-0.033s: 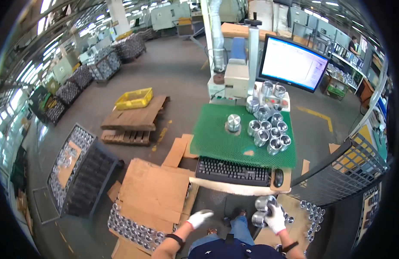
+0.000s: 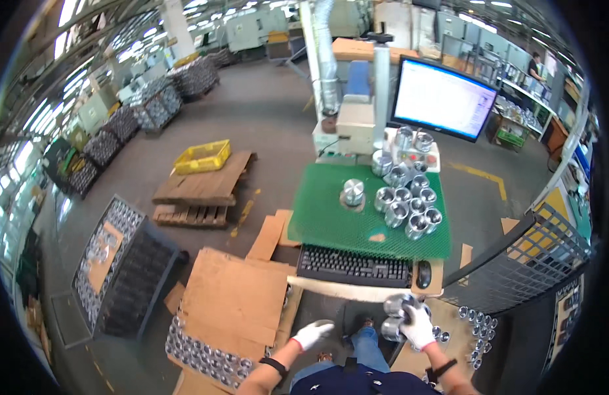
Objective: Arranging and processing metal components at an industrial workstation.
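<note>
Forearm [image 2: 439, 359] angled inward, right hand [image 2: 420, 328] gripping metal cups [image 2: 391, 329]

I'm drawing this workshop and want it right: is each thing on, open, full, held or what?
Gloved right hand, closed on metal cylinders
Gloved left hand, open, holding nothing visible
Monitor, lit
Yellow plastic crate, open-topped
Black bin, packed with metal parts
Lone cylinder on green mat, standing upright

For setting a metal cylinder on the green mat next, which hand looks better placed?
Probably the right hand: it holds metal cylinders and appears just below the mouse in view, while the left hand shows nothing in it.
</note>
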Action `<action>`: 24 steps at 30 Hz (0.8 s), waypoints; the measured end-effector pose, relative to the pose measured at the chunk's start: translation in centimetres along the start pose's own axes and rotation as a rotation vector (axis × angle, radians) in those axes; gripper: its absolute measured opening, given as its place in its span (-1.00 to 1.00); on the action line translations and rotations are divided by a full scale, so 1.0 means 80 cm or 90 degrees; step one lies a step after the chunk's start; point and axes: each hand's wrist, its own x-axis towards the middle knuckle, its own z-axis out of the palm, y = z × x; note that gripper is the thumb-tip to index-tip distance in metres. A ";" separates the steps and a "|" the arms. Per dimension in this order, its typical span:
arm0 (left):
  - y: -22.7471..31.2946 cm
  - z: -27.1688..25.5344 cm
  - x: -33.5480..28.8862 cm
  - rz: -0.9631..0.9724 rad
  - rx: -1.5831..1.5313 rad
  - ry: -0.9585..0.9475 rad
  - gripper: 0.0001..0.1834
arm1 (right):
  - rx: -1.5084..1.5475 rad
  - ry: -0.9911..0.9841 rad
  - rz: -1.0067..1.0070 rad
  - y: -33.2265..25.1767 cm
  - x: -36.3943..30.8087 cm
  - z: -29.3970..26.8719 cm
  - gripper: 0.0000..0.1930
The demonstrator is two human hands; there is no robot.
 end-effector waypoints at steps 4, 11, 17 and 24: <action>0.071 0.064 0.085 0.027 -0.263 -0.046 -0.40 | -0.082 -0.135 -0.126 -0.043 0.144 -0.020 -0.58; 0.190 0.092 0.175 -0.085 -0.680 -0.149 -0.41 | -0.096 0.086 -0.295 -0.043 0.312 0.064 -0.78; 0.219 0.076 0.260 -0.210 -0.872 0.130 -0.26 | -0.122 0.068 -0.271 -0.065 0.372 0.065 -0.84; 0.268 0.075 0.258 -0.149 -0.820 0.061 -0.35 | -0.142 0.069 -0.276 -0.045 0.401 0.085 -0.79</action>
